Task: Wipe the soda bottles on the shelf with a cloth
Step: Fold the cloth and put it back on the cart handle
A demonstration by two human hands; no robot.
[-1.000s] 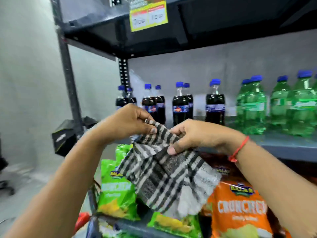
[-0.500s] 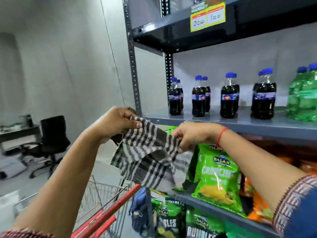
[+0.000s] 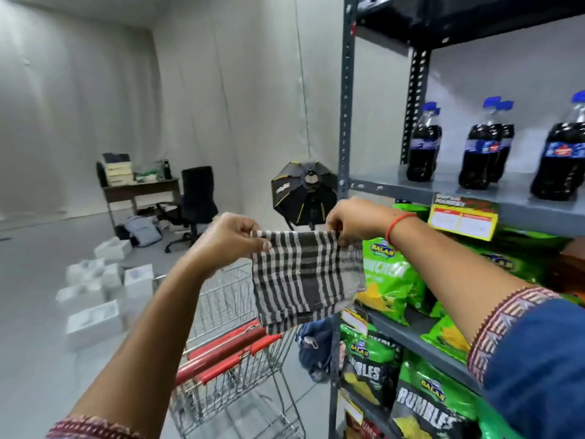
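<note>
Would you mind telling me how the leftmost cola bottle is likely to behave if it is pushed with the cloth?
The leftmost cola bottle looks tall and narrow, so a push near its cap would probably tip it. It looks nearly full, so likely heavy enough to resist a light wipe. The cloth hangs limp from both hands, so it should wrap around it easily.

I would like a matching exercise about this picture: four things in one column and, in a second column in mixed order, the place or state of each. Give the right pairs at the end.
Things
1. checked cloth
2. dark soda bottles
3. shopping cart
4. black office chair

Places or states
A. standing upright on a grey shelf
B. beside the desk near the far wall
C. stretched between the left hand and the right hand
D. on the floor below the hands, with red handles

Pairs: 1-C, 2-A, 3-D, 4-B
</note>
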